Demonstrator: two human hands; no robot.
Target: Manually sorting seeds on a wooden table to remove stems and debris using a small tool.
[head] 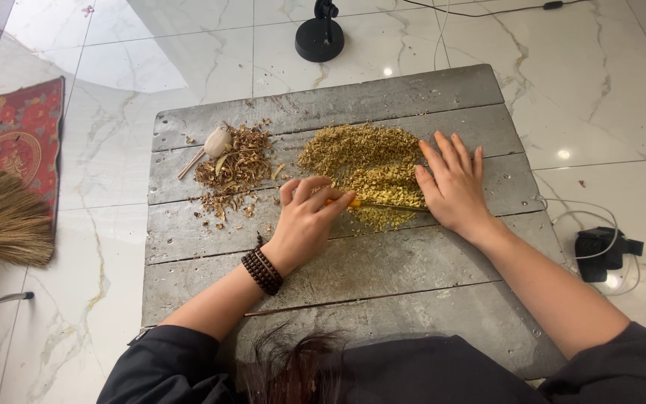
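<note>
A white marble floor [600, 90] fills the view, and on it stands a low grey wooden board [383, 262] made of broad planks, worn and dusty. A person in dark sleeves leans over it from the near edge, with dark hair showing at the bottom of the view.

On the far half of the board lies a wide heap of finely chopped yellow-green bits [360, 153]. To its left, apart from it, sits a smaller pile of coarse brown dried pieces [235, 166], with crumbs scattered toward the near side. A pale rounded wooden tool [211, 146] with a thin handle lies at the far left edge of that pile.

The right hand [454, 187] rests flat on the board at the right edge of the chopped heap, fingers spread and pointing away, palm pressing down. The left hand [309, 213] is curled, fingers closed around the orange handle of a knife [383, 205]. Its thin blade runs rightward through the near edge of the heap, and its tip reaches the right hand. A dark bead bracelet [262, 270] wraps the left wrist.

Off the board, a straw broom [1, 217] and a red patterned mat [20, 127] lie at the left, a black round stand [320, 36] at the far side, and a black device with white cable [600, 253] at the right.
</note>
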